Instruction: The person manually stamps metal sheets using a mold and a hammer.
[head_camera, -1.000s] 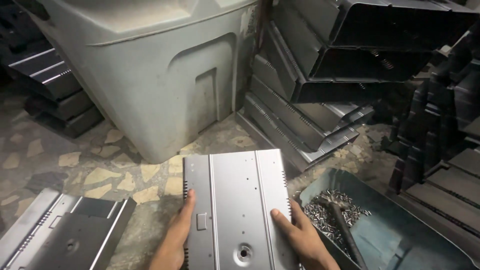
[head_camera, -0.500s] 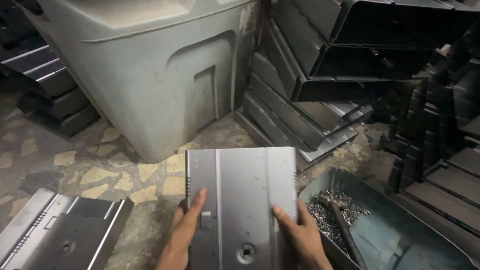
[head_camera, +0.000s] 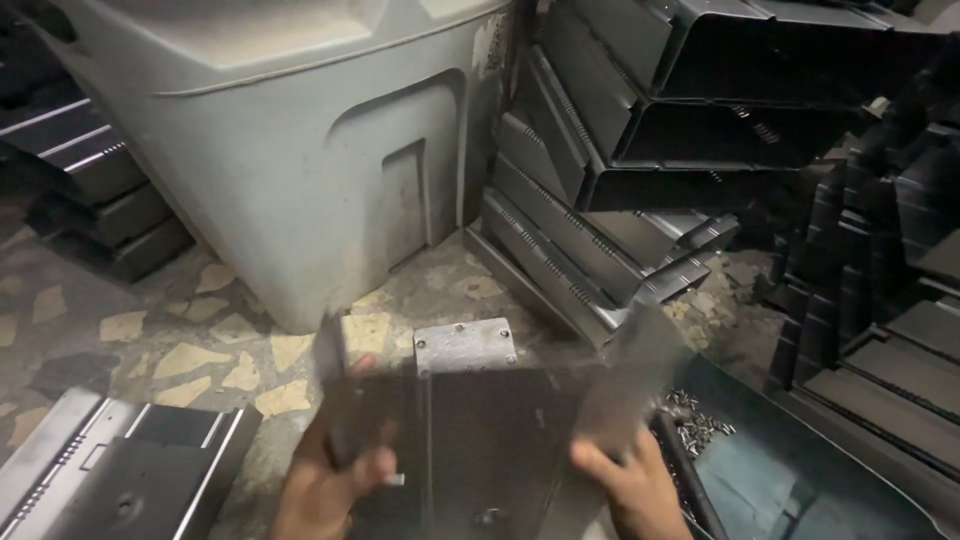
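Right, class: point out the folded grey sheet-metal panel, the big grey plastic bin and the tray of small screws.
Folded grey sheet-metal panel (head_camera: 465, 350), head view, on its riveted top plate.
Big grey plastic bin (head_camera: 300, 170), head view, on its front wall.
Tray of small screws (head_camera: 800, 480), head view, on its bare floor.

A large, scuffed grey plastic bin is standing on a dark terrazzo floor flecked with pale stone chips, filling the upper left. Against its right side, a slanting stack of long dark folded sheet-metal housings is leaning, their edges catching dim light. More dark metal panels are lying piled at the far left and rising in a stack along the right edge. Low, muted light is falling from above, leaving the corners sitting in shadow.
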